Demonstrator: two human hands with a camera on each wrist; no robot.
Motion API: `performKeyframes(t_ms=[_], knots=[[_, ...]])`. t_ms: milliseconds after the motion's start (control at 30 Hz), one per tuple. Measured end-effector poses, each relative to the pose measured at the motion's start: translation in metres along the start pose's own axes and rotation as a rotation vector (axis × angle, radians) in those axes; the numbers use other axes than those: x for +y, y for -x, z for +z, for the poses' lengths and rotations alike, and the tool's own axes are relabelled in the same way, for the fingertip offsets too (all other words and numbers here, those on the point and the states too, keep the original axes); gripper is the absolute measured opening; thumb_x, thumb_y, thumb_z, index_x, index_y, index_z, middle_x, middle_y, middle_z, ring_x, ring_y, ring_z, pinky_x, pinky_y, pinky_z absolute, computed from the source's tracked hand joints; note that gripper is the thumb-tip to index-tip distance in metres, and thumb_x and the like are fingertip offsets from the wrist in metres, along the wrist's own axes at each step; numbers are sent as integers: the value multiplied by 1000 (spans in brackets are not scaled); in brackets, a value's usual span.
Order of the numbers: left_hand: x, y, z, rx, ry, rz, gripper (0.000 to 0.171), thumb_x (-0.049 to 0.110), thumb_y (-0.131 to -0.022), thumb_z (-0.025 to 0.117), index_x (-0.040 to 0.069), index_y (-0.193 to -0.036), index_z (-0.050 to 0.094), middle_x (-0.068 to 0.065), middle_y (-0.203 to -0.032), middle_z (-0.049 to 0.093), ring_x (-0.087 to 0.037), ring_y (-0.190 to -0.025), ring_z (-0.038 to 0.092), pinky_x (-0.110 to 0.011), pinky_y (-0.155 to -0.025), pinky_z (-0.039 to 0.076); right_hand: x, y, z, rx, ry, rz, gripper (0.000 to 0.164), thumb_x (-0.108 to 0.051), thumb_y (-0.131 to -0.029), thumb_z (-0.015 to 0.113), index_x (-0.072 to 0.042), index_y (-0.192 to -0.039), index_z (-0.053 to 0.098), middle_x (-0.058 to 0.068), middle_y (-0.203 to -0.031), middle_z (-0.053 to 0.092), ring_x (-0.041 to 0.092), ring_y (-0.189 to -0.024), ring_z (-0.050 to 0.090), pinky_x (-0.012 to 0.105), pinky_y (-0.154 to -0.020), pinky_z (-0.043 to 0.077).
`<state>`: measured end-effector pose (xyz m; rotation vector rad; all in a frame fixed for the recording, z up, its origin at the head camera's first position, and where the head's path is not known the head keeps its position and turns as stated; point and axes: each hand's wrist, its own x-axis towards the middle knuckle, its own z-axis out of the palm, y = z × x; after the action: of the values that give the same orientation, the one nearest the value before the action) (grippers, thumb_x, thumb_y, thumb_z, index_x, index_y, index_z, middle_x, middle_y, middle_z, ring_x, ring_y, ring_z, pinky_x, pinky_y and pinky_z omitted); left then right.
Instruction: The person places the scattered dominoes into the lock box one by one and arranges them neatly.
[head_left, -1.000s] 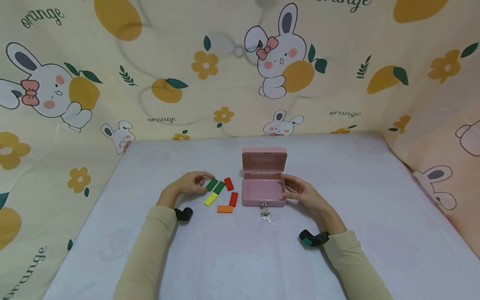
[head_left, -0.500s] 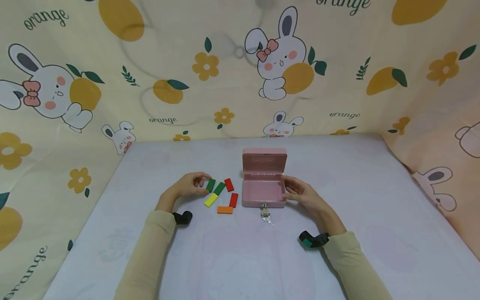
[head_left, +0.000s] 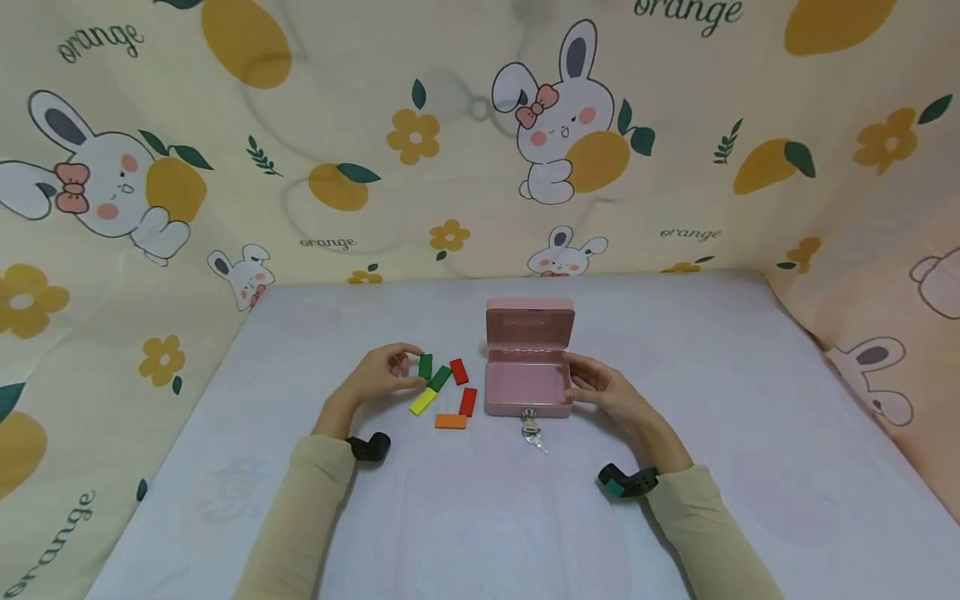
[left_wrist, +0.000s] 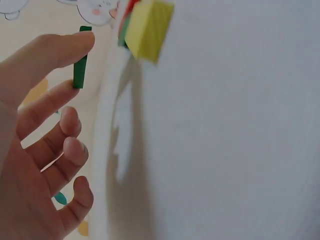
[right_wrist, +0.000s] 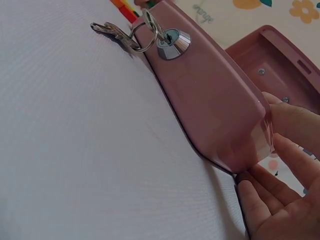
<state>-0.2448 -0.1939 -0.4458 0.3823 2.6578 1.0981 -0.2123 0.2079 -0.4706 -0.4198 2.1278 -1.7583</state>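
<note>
My left hand pinches a green block between thumb and index finger; its other fingers are loosely bent in the left wrist view. A second green block and a yellow block lie end to end right beside it. My right hand holds the right end of a pink metal cash box, fingers at the rim and low on its side in the right wrist view. The box's lid stands open, and its inside is bare. Keys hang from the front lock.
Two red blocks, one farther back and one nearer red block, lie between the left hand and the box. An orange block lies in front of them. A patterned cloth rises behind the white table.
The green block in my left hand has turned from slanted to nearly upright in the head view and shifted slightly. My right hand stays at the box.
</note>
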Motion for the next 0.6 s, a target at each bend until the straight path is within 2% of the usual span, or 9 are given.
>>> performKeyframes(t_ms=[367,600], knots=[[30,9,15,69,-3,-9,48,27,-80,79,14,-123,61,-8,-88,54,-19,-82,47,-26,-67,39,6,3,-1,-4,2,-21,66,-9,-91,63,-1,-149,31,23,-156,27,41,-147,23,8,-103,36],[52,6,24,94,-16,42,48,29,-79,79,14,-121,62,-8,-85,53,-17,-78,46,-24,-64,36,2,0,-2,-8,9,-50,67,-8,-91,63,2,-148,29,25,-156,27,42,-147,22,10,-106,34]])
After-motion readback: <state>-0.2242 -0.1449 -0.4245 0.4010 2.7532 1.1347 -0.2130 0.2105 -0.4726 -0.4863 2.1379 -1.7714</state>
